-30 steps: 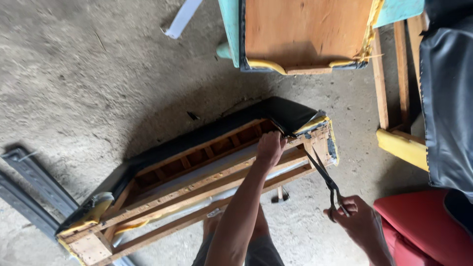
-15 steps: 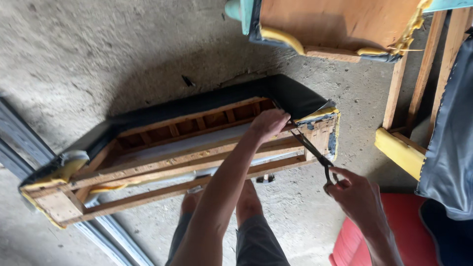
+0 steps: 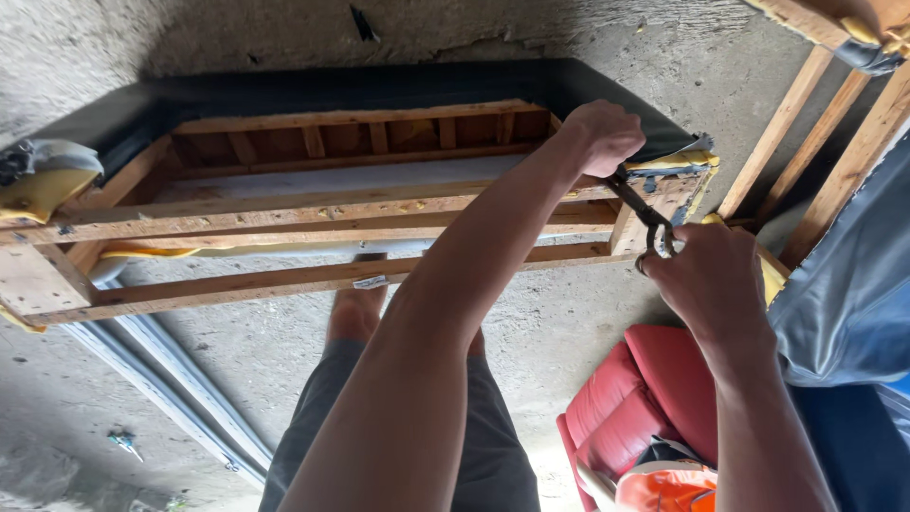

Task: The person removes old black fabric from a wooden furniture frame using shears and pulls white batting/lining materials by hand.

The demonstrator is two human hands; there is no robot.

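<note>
The scissors (image 3: 646,220) run on a slant between your two hands, over the right end of the wooden frame (image 3: 313,223). Your right hand (image 3: 706,275) is closed around their handles, just right of the frame's end post. The dark blades reach up and left from there, and their tips pass under your left hand (image 3: 599,136), so you cannot see where they end.

Your left hand is clenched at the frame's upper right corner, on the edge where the black cover (image 3: 398,85) wraps over the wood; what exactly it pinches is hidden by the fist. Just right of it, yellow foam (image 3: 675,161) and a torn strip of cover stick out from the corner.

The frame lies on its side on the concrete floor (image 3: 531,327), open slats facing you, with more foam showing at its left end (image 3: 43,185). Your legs in grey shorts (image 3: 313,446) stand beneath it.

To your right sit a red cushion (image 3: 654,398) and a blue-grey cover (image 3: 844,294), well below the scissors. Bare wooden slats (image 3: 782,128) lean behind them. Grey metal rails (image 3: 171,389) lie on the floor at lower left.
</note>
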